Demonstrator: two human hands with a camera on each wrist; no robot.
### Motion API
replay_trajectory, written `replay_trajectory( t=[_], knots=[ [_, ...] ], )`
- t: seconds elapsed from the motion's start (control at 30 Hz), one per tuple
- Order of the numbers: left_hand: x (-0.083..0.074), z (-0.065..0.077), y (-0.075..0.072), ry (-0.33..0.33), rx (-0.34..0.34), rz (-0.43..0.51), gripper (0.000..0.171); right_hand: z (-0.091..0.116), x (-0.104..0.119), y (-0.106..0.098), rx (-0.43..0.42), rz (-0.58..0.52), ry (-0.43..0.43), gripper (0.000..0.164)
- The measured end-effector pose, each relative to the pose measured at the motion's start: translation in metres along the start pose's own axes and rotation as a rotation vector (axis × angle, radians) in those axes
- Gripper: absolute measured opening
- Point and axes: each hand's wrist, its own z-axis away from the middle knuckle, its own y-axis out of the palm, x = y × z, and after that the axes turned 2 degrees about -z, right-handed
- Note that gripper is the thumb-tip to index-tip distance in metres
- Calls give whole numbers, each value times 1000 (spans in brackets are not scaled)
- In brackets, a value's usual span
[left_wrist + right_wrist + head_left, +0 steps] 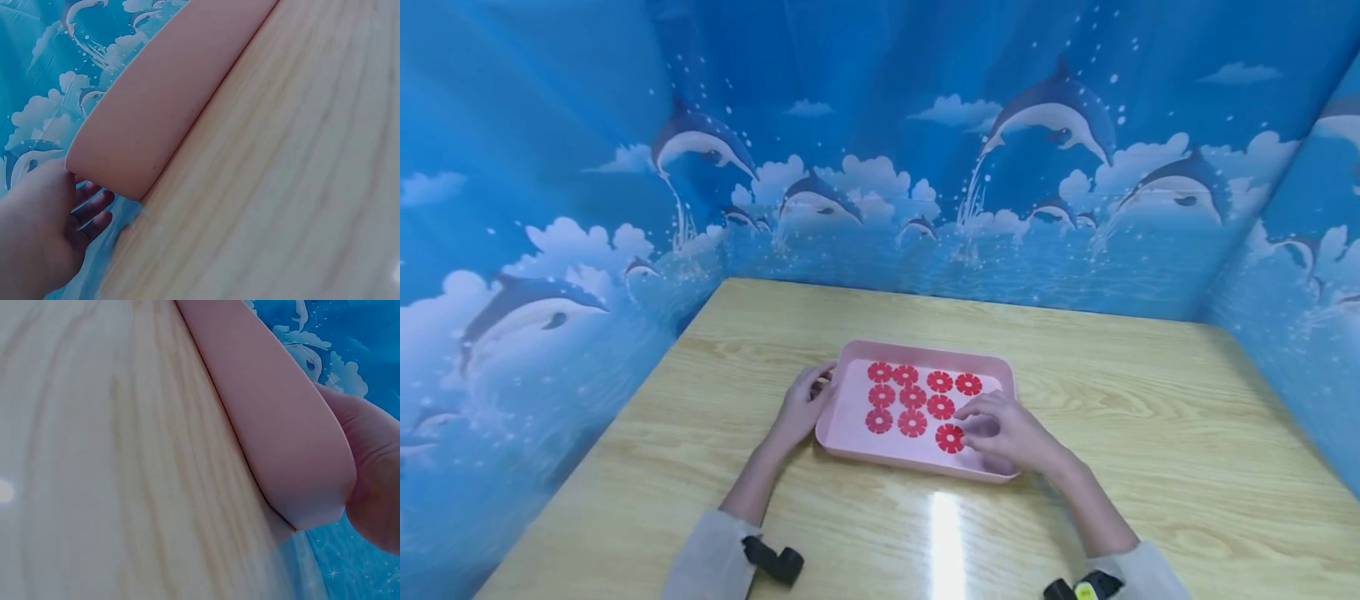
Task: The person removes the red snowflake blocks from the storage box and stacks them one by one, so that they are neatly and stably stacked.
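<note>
A pink tray [880, 457] sits on the table, with several red notched discs [912, 397] lying flat in rough rows inside. My left hand [802, 405] rests against the tray's left side. In the left wrist view its loosely bent fingers [94, 215] show past the tray's corner; the thumb is hidden there. Over the tray's right part reaches my right hand [1011, 433], thumb and index finger parted. The thumb tip is at the right edge of the front right disc [950, 438]. The tray wall [281, 425] hides the right fingers in the right wrist view.
The tray stands on a light wood-grain table [760, 333]. A blue curtain [865, 117] printed with dolphins encloses its back and sides. Glare [947, 542] streaks the tabletop in front of the tray. Black wrist cameras [773, 560] sit at both sleeves.
</note>
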Motion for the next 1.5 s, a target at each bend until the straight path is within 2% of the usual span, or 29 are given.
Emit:
replay_trajectory(
  t=[0.07,0.2,0.3,0.43,0.63,0.73,0.97,1.17,1.27,1.5],
  knots=[
    [0,1,0,0,-1,6,34,-1,-1,1,4,22,-3,32],
    [-1,3,-3,-11,-8,28,33,-3,-3,5,-8,151,-42,30],
    [-15,6,-6,-19,-3,59,33,-3,-4,7,-23,219,-48,29],
    [-31,10,-7,-53,10,105,35,-2,-3,7,-34,261,-40,30],
    [-32,13,-6,-86,9,110,37,-1,-2,10,-25,323,-17,36],
    [-29,12,-5,-72,10,109,36,-1,-2,10,-25,338,-12,37],
    [2,5,4,-70,-9,104,37,-1,-2,10,-8,378,-8,37],
    [5,2,5,-76,-13,113,38,-2,-4,10,-9,396,-8,36],
    [2,3,4,-80,-11,122,38,-2,-4,11,-10,402,-11,34],
    [-26,9,-3,-58,8,119,36,-3,-2,11,-13,394,3,31]
  ],
)
